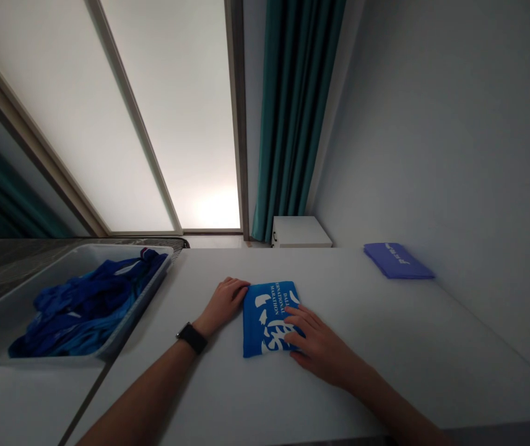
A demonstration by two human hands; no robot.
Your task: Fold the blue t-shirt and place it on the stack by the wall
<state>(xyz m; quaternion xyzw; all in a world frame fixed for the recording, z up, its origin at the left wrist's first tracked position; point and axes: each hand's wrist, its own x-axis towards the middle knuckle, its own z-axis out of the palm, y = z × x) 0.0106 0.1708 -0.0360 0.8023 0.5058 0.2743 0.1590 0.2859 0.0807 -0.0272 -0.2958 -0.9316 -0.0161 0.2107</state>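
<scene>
A blue folded garment [265, 319] with white print, including the word "MARATHON", lies flat on the white table [209, 396] in front of me. My left hand [225, 301], wearing a black watch at the wrist, rests by its upper left corner with the fingertips at the edge. Across its right side lies my right hand [318, 347], fingers spread and pressing lightly on the printed cloth. Neither hand grips anything. Part of the garment's right edge is hidden under the right hand.
At left stands a white plastic bin [121, 337] holding crumpled blue clothes [93, 303]. A folded purple item [397, 260] with white lettering lies at the back right against the wall [455, 155]. Beyond the table are a white cabinet [301, 231] and a teal curtain [297, 111].
</scene>
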